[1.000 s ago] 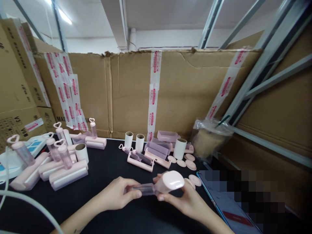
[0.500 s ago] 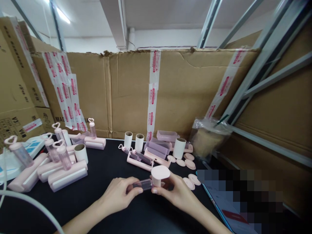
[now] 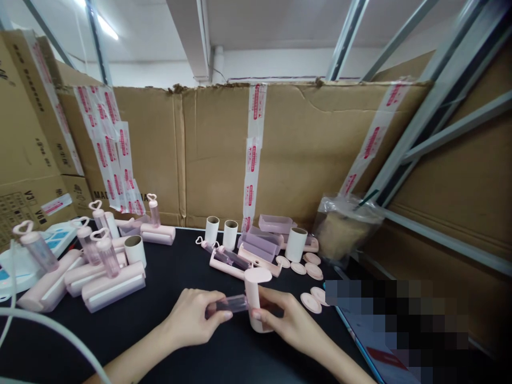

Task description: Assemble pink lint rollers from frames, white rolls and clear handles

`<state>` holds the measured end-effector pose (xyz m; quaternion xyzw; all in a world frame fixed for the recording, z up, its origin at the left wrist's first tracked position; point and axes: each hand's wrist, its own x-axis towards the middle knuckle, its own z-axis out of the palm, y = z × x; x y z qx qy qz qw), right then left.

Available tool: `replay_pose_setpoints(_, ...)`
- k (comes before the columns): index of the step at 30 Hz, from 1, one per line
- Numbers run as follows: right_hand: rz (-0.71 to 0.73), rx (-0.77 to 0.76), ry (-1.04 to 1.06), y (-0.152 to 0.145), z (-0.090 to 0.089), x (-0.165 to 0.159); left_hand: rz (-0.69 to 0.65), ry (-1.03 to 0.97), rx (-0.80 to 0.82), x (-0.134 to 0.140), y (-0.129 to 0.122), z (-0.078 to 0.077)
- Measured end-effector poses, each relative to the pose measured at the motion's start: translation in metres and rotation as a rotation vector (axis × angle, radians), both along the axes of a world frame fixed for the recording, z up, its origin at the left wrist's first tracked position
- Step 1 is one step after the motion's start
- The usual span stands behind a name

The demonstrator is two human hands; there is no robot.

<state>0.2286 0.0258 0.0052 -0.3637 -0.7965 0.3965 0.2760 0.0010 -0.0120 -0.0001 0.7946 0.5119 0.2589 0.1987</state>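
Observation:
My left hand [image 3: 195, 318] is closed round a translucent purple tube-shaped handle [image 3: 236, 303]. The right end of the tube meets the side of a pale pink roller housing [image 3: 252, 296]; whether it is joined there I cannot tell. My right hand [image 3: 288, 318] grips that housing, which stands upright with its rounded end up. Just beyond lie an open pink half-shell [image 3: 228, 268] with purple heart-topped handles [image 3: 232, 255] beside it. Pink end discs [image 3: 311, 302] lie right of my right hand.
Several pink lint rollers [image 3: 114, 285] with heart-topped handles stand on the left, near a white power strip [image 3: 60, 242]. White paper rolls [image 3: 296, 245] and purple covers [image 3: 260, 242] line the back. A plastic bag [image 3: 340, 229] and a phone-like slab [image 3: 360, 341] are at right. A cardboard wall [image 3: 212, 160] closes the back.
The pink housing has turned in my right hand, so its long side now faces left and it stands upright. My left hand keeps the tube against it, nearly unmoved.

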Motion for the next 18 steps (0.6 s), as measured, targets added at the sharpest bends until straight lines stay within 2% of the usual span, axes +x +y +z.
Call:
replay_pose_setpoints(8,-0.018,-0.01,-0.015,-0.004,-0.004,-0.005,0.01,-0.071,-0.219,0.0,-0.003,0.005)
replay_pose_setpoints(11,-0.026,-0.019,0.012,-0.004,-0.004,-0.007,0.034,-0.037,-0.17,0.001,-0.004,0.005)
replay_pose_setpoints(13,-0.024,-0.08,0.064,-0.003,-0.002,-0.008,0.045,0.0,-0.109,0.001,-0.003,0.005)
replay_pose_setpoints(18,-0.064,-0.19,0.126,-0.006,0.008,-0.012,-0.051,-0.047,-0.083,-0.006,-0.001,0.009)
